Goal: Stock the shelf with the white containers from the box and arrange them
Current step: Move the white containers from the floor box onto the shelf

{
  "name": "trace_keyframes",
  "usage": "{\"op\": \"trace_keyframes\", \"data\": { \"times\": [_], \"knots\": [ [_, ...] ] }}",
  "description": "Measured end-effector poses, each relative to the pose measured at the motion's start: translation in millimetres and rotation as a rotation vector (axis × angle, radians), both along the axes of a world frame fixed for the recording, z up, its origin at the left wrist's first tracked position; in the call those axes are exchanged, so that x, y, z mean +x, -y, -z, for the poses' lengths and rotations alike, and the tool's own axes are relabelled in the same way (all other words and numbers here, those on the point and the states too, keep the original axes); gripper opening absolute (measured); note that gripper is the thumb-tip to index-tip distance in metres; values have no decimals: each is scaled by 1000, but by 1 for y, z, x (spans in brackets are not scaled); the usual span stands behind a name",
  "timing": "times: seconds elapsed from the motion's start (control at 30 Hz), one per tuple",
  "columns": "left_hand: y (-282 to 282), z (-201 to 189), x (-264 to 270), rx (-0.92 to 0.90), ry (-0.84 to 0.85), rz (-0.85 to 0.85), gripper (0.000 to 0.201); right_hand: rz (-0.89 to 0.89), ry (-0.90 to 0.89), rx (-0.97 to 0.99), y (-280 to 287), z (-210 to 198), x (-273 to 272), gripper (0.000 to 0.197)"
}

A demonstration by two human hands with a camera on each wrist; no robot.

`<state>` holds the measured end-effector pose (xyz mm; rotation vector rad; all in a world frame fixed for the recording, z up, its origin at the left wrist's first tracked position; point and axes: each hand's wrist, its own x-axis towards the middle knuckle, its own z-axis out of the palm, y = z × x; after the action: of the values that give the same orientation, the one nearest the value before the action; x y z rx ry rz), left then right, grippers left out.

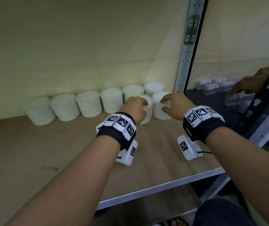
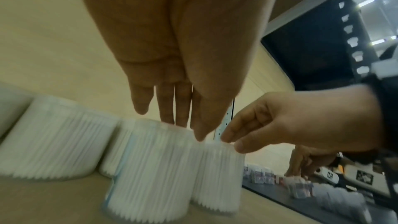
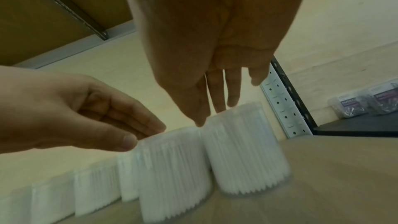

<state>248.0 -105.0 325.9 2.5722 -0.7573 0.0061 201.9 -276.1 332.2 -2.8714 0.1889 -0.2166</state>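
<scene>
Several white ribbed containers (image 1: pixel 88 103) stand in a row along the back wall of the shelf board (image 1: pixel 65 152). Two more stand upright side by side in front of the row's right end. My left hand (image 1: pixel 144 108) grips the left container (image 1: pixel 149 115) by its top, thumb on the near rim and fingers over the lid. My right hand (image 1: pixel 163 105) holds the right container (image 1: pixel 159 111) the same way. The left wrist view shows my left hand (image 2: pixel 185 125) over its container (image 2: pixel 150 168). In the right wrist view my right hand (image 3: pixel 215 113) tops its container (image 3: pixel 243 151).
A perforated metal upright (image 1: pixel 185 54) stands just right of the two containers. Beyond it, a dark shelf holds clear boxes with purple labels (image 1: pixel 211 87), and another person's hand (image 1: pixel 247 85) reaches among them. The shelf's metal front edge (image 1: pixel 163 186) runs below my wrists.
</scene>
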Motion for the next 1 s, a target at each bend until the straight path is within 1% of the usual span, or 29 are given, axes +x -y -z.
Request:
{"op": "trace_keyframes", "data": {
  "times": [0.07, 0.13, 0.27, 0.43, 0.53, 0.63, 0.7, 0.8, 0.87, 1.0],
  "knots": [
    [-7, -4, -10, -1, -18, 12, 49, 7, 44, 0, -8, -6, -16, 39],
    [-16, -8, -24, -13, 2, 0, 49, 4, 79, 14, -17, -9, -33, 35],
    [-37, -13, -61, -11, 22, -24, 45, -19, 32, 93, -40, -9, -69, 33],
    [-63, -8, -113, 29, -36, -10, 46, -45, -30, 110, -63, -1, -112, 35],
    [-78, 2, -142, 46, -84, -9, 45, -70, -55, 112, -76, 7, -138, 36],
    [-91, 12, -168, 55, -87, 11, 44, -105, -65, 108, -87, 17, -163, 35],
    [-99, 20, -184, 61, -89, 18, 43, -112, -75, 104, -93, 25, -181, 32],
    [-109, 34, -207, 76, -101, 29, 33, -112, -87, 117, -98, 41, -205, 24],
    [-114, 46, -220, 87, -127, 38, 31, -131, -111, 125, -101, 54, -217, 21],
    [-118, 83, -233, 160, -214, 71, 35, -146, -225, 136, -108, 88, -227, 24]
  ]
}}
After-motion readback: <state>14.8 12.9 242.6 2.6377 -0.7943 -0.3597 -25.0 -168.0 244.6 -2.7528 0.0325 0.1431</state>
